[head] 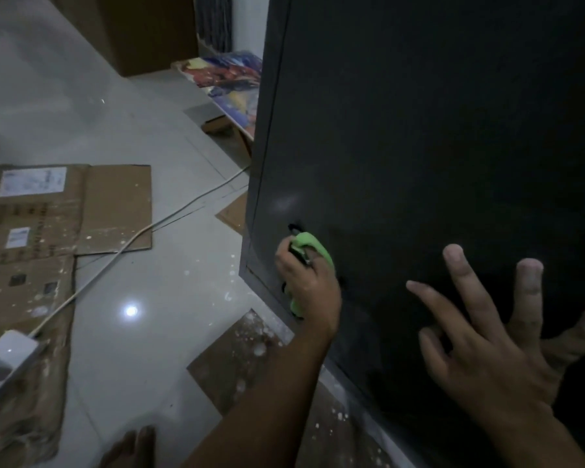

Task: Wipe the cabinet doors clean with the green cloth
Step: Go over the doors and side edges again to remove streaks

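A tall black cabinet door (419, 146) fills the right half of the view. My left hand (309, 285) grips the bunched green cloth (313, 246) and holds it against the door's lower left corner, near the bottom edge. Part of the cloth also hangs out below the hand. My right hand (500, 336) lies flat on the door further right, with its fingers spread and straight. Both forearms reach in from the bottom of the view.
Flattened cardboard sheets (48, 217) speckled with paint lie on the glossy tiled floor (142, 332). A white cable (142, 234) runs across the cardboard to a power strip (4, 359) at the left. A colourful mat (230, 79) lies behind the cabinet. My toes (135, 444) show at the bottom.
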Demonstrator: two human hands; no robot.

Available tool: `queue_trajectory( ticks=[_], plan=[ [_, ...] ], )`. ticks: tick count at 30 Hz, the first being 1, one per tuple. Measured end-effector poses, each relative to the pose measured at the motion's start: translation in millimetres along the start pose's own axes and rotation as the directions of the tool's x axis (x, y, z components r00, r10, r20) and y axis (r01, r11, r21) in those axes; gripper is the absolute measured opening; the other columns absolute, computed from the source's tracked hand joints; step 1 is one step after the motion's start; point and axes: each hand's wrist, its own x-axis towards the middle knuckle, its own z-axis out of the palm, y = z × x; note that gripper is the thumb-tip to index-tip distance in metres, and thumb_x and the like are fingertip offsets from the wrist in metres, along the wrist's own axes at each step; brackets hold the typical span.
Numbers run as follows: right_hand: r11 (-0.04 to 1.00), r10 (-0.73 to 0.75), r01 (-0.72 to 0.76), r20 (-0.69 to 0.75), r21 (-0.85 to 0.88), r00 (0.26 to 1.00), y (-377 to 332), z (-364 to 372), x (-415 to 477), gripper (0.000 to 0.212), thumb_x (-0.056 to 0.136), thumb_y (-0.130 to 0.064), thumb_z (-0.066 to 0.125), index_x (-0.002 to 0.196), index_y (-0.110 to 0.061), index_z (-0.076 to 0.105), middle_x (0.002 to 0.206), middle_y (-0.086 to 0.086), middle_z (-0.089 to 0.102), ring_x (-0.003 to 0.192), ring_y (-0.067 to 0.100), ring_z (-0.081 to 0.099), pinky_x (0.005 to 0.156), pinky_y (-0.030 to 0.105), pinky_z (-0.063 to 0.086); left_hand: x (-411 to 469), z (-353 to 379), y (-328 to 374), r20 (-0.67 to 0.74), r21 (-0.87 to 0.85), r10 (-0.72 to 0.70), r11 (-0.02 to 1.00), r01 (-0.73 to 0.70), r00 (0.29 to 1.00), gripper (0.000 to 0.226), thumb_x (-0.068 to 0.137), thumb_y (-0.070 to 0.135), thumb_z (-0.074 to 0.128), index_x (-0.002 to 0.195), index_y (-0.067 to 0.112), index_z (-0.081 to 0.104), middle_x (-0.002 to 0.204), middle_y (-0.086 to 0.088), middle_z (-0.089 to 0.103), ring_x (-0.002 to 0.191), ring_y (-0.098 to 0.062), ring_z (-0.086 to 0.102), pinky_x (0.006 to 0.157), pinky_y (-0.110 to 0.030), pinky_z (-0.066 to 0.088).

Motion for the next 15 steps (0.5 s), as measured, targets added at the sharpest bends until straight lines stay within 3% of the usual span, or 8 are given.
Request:
queue_trajectory(
  ticks=[4, 6, 8, 10, 12, 15],
  plan=[
    [1.000, 0.006, -0.006, -0.019, -0.022, 1.000, -0.4, 4.0, -2.0, 0.037, 0.097, -0.033, 0.041, 0.131, -0.032, 0.057, 0.166, -0.008, 0.022, 0.154, 0.037, -0.004, 0.092, 0.085, 0.031, -31.6, -1.3, -1.3, 0.083, 0.028, 0.302, 0.952, -0.305, 0.950, 0.037, 0.092, 0.021, 0.044, 0.129, 0.019, 0.040, 0.121, -0.016, 0.048, 0.107, -0.019, 0.050, 0.097, -0.023, 0.042],
    [0.998, -0.010, 0.008, -0.029, -0.058, 1.000, 1.3, 5.8, -4.1, 0.035, 0.098, -0.034, 0.041, 0.126, -0.030, 0.061, 0.166, -0.007, 0.023, 0.154, 0.037, -0.006, 0.105, 0.081, 0.010, -29.9, -2.3, -8.7, 0.118, 0.021, 0.326, 0.943, -0.331, 0.938, 0.039, 0.092, 0.020, 0.044, 0.130, 0.021, 0.040, 0.123, -0.019, 0.045, 0.111, -0.022, 0.048, 0.101, -0.020, 0.038],
    [0.998, -0.008, 0.005, -0.043, -0.059, 0.999, 2.4, 6.0, -4.6, 0.033, 0.097, -0.034, 0.041, 0.121, -0.029, 0.065, 0.166, -0.007, 0.024, 0.154, 0.036, -0.006, 0.109, 0.075, 0.001, -23.6, -3.2, -18.1, 0.117, 0.052, 0.252, 0.964, -0.259, 0.961, 0.041, 0.090, 0.022, 0.043, 0.132, 0.023, 0.040, 0.126, -0.018, 0.042, 0.114, -0.027, 0.048, 0.102, -0.029, 0.040],
    [0.999, 0.000, -0.001, -0.025, -0.032, 1.000, 3.2, 7.7, -5.7, 0.033, 0.098, -0.034, 0.041, 0.121, -0.029, 0.064, 0.166, -0.007, 0.024, 0.154, 0.038, -0.003, 0.098, 0.086, 0.018, -12.8, -4.7, -27.7, 0.058, 0.082, 0.080, 0.993, -0.084, 0.995, 0.042, 0.092, 0.021, 0.046, 0.133, 0.025, 0.042, 0.130, -0.017, 0.041, 0.118, -0.031, 0.046, 0.102, -0.040, 0.042],
    [1.000, 0.001, -0.001, 0.005, -0.009, 1.000, 4.0, 9.2, -6.8, 0.031, 0.099, -0.035, 0.040, 0.123, -0.031, 0.060, 0.166, -0.008, 0.022, 0.153, 0.043, 0.007, 0.087, 0.086, 0.032, 6.3, -8.7, -40.9, 0.027, 0.121, -0.152, 0.982, 0.147, 0.988, 0.042, 0.097, 0.015, 0.047, 0.138, 0.023, 0.043, 0.137, -0.017, 0.038, 0.123, -0.035, 0.043, 0.102, -0.048, 0.042],
    [1.000, 0.002, -0.002, 0.006, 0.004, 1.000, 3.4, 8.9, -5.7, 0.030, 0.099, -0.035, 0.039, 0.123, -0.031, 0.057, 0.167, -0.010, 0.020, 0.152, 0.043, 0.009, 0.089, 0.085, 0.033, 49.7, -20.1, -67.0, 0.029, 0.146, -0.335, 0.933, 0.328, 0.942, 0.040, 0.103, 0.017, 0.041, 0.142, 0.023, 0.039, 0.139, -0.016, 0.042, 0.123, -0.036, 0.048, 0.099, -0.045, 0.045]
  ],
)
